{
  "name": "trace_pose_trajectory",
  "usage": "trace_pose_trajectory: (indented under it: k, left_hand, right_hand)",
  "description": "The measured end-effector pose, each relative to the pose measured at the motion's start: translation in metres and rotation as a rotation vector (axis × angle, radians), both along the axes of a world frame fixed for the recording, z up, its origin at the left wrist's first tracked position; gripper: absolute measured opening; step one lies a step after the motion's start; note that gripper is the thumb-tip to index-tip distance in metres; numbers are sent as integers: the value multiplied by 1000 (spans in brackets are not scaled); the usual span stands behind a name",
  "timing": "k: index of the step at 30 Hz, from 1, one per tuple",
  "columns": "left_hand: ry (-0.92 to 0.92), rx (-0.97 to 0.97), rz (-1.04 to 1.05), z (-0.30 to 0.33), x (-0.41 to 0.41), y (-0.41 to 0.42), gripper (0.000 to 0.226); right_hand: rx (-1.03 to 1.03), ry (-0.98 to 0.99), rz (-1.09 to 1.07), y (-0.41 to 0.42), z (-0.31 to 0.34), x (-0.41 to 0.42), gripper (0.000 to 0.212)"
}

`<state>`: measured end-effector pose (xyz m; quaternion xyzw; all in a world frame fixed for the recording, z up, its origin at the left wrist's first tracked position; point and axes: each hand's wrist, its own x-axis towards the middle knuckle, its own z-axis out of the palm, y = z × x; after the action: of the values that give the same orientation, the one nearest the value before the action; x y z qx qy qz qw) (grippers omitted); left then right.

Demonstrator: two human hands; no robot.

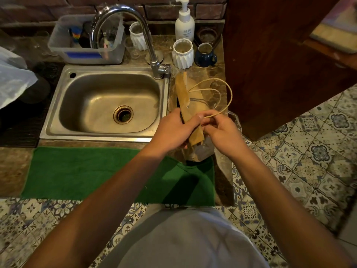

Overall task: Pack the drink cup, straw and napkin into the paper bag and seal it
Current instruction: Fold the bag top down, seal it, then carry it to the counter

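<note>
A brown paper bag (pixel 183 93) with twisted cord handles (pixel 222 89) stands on the counter to the right of the sink, its top edges pressed nearly together. My left hand (pixel 173 130) grips the near end of the bag's top. My right hand (pixel 222 132) pinches one cord handle just beside it, at the bag's rim. A clear plastic shape (pixel 202 149), maybe a cup, shows under my hands. I see no straw or napkin; the bag's inside is hidden.
A steel sink (pixel 108 105) with a tall tap (pixel 135 26) lies to the left. Behind the bag stand white ribbed cups (pixel 182 53), a blue mug (pixel 204 56) and a pump bottle (pixel 184 22). A green cloth (pixel 87 171) covers the counter's front edge. A wooden panel (pixel 270 74) rises on the right.
</note>
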<state>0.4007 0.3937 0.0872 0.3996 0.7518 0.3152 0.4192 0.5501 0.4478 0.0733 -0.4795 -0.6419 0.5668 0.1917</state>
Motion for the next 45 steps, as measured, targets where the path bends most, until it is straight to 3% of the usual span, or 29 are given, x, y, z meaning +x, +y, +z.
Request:
trace_pose_trajectory:
  k: [3,5,8,10,12,15,19,24,29,33,35,38,41,45]
  left_hand:
    - [123,1,-54,-1,-3,2,62]
    - [146,32,-62,-3,-5,-1,71]
    - [28,102,-109,-5,-2,-16,79]
    - [116,116,-153,-10,2,-29,83]
    - [259,141,-118,-19,4,-36,72]
    - [324,167,14,-26,3,-35,51]
    - [420,207,44,-28,-8,-27,38]
    - [457,269,45,-12,-31,-22,28]
    - [392,268,-39,12,-49,-24,25]
    - [310,255,-168,36,-70,-42,27]
    - [224,239,-221,41,-85,-54,25]
    - [28,254,-206,40,-104,-71,22]
    - [-109,230,-126,32,-113,-82,27]
    - [-168,171,-98,6,-117,-90,52]
  right_hand:
    - [21,-5,-5,-4,-2,-4,41]
    - [-82,80,-55,-4,-3,-7,40]
    - [-267,220,-168,-2,-3,-7,41]
    - [-347,274,-204,-5,1,-6,45]
    - [-398,325,-220,-8,3,-7,47]
    - [-457,384,-219,-12,2,-12,41]
    - [-495,448,-185,-15,0,-15,36]
    - [-319,302,-136,-5,12,-5,31]
    - [-105,227,-279,15,26,11,20]
    - [247,38,-399,27,26,25,20]
    - [274,-4,-296,33,25,27,41]
    - [112,-7,58,39,26,22,60]
    - [-20,13,329,36,21,13,47]
    - [95,-4,375,21,2,-2,21]
